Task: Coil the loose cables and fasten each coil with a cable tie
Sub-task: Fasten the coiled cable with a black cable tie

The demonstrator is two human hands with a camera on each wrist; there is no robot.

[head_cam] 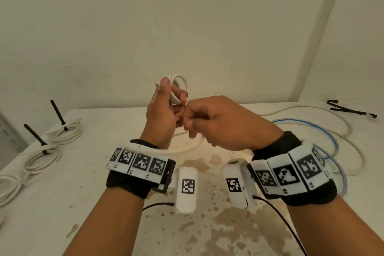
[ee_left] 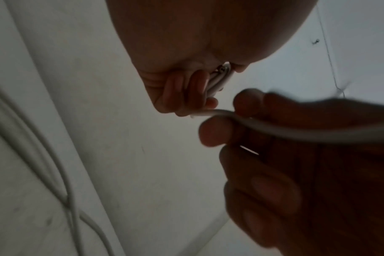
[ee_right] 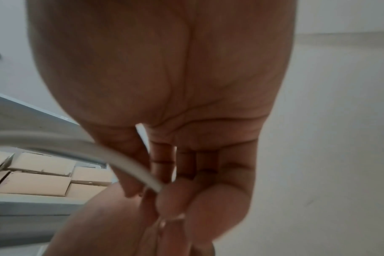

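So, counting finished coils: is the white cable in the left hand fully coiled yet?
Not yet. The left hand holds loops, but the right hand pinches a loose tail.

Stained white table against a bare wall; cardboard boxes on a shelf.

Both hands raised, fingers curled, tips adj.

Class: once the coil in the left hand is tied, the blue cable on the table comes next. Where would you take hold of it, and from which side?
Probably at the far arc of the blue cable, reaching from above with the right hand: that stretch lies bare on the table, while nearer loops pass behind the wrist.
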